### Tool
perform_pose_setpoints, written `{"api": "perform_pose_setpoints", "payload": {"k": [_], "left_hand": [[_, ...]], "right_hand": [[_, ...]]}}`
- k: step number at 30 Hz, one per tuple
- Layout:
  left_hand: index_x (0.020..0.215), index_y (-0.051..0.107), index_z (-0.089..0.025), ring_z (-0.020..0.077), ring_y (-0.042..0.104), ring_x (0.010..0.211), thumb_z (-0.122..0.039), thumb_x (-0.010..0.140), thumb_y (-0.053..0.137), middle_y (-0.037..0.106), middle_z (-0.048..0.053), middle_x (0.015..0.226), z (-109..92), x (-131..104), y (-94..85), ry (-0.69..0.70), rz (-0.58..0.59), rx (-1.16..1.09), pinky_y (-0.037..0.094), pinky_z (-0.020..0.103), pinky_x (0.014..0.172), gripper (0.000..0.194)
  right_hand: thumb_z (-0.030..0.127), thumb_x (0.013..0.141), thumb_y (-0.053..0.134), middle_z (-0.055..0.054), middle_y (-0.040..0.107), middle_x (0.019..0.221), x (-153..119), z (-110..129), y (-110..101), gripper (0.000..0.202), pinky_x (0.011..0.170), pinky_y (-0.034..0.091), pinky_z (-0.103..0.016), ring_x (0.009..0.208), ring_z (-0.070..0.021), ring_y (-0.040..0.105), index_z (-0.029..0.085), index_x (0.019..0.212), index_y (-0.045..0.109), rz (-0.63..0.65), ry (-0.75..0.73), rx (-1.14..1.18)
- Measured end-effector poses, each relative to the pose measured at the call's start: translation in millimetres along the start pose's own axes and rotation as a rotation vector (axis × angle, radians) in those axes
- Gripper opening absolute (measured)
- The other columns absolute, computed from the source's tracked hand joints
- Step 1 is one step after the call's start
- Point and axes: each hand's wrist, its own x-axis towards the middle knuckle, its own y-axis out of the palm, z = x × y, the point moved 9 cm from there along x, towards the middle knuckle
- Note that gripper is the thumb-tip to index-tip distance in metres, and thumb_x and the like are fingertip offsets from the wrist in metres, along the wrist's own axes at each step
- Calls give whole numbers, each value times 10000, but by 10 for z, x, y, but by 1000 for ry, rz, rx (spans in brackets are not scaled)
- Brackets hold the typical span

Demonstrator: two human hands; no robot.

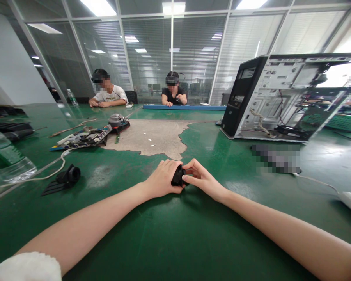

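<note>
A small black part (177, 176) is held between my two hands just above the green table (175, 234), near the middle of the view. My left hand (163, 177) wraps round it from the left, with the back of the hand towards the camera. From the right, the thumb and fingers of my right hand (201, 178) pinch the part's right end. Most of its left side is hidden by my left hand. Past my hands lies a bare, pale patch (152, 136) in the tabletop, with small white scraps on it.
An open computer case (245, 97) stands at the right. At the left are a circuit board (82, 138), a heatsink fan (117, 121), a black piece with a round end (66, 177), a clear bottle (8, 156) and a cable. Two people sit across the table.
</note>
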Motion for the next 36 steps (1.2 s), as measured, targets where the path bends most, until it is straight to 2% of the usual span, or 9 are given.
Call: {"api": "perform_pose_setpoints", "payload": {"k": [7, 13, 17, 21, 27, 33, 36], "left_hand": [[1087, 394, -174, 243, 479, 897, -332, 649, 612, 531, 71, 1027, -14, 1, -15, 4, 12, 10, 357, 351, 755, 514], [1095, 386, -178, 250, 482, 902, -316, 628, 618, 531, 73, 1017, -9, 2, -8, -6, 15, 3, 355, 361, 766, 539], [1100, 384, -178, 249, 483, 895, -327, 636, 612, 532, 72, 1009, -7, 2, -5, -4, 6, 5, 356, 362, 764, 538], [1097, 387, -174, 248, 483, 893, -338, 649, 604, 530, 74, 1015, -9, 2, -10, 1, 1, 11, 357, 360, 761, 525], [1083, 396, -174, 246, 478, 897, -336, 647, 610, 530, 71, 1014, -14, 3, -20, 3, 4, 10, 356, 352, 753, 512], [1098, 384, -170, 246, 482, 882, -312, 623, 628, 533, 71, 1016, -12, 4, -6, 3, 18, 16, 358, 351, 745, 552], [1100, 381, -172, 247, 483, 892, -321, 632, 621, 532, 71, 1017, -12, 3, -9, 4, 9, 11, 356, 355, 754, 547]], "right_hand": [[304, 725, 626, -27, 501, 974, 9, -32, -19, 279, 767, 455, -309, 894, -150, 526, 209, 935, 468, -16, 8, -45], [280, 683, 668, -8, 525, 945, -9, 8, 31, 299, 712, 473, -287, 888, -149, 536, 219, 870, 443, 40, 4, -5], [295, 705, 645, 2, 527, 909, -7, 1, -5, 250, 700, 468, -278, 852, -141, 542, 217, 840, 450, 2, 3, 1], [287, 732, 623, 5, 516, 915, 6, -19, -20, 215, 719, 460, -278, 867, -139, 535, 219, 858, 464, -10, -17, -10], [294, 730, 622, -21, 511, 956, 12, -50, -12, 264, 742, 452, -296, 864, -144, 534, 207, 930, 473, -4, 19, -16], [245, 689, 667, -2, 524, 914, -20, 3, 41, 298, 708, 455, -275, 892, -149, 531, 220, 891, 449, 51, 5, 22], [268, 705, 652, -3, 526, 905, -19, 8, 29, 274, 699, 453, -274, 877, -147, 532, 216, 885, 452, 32, 4, 14]]}}
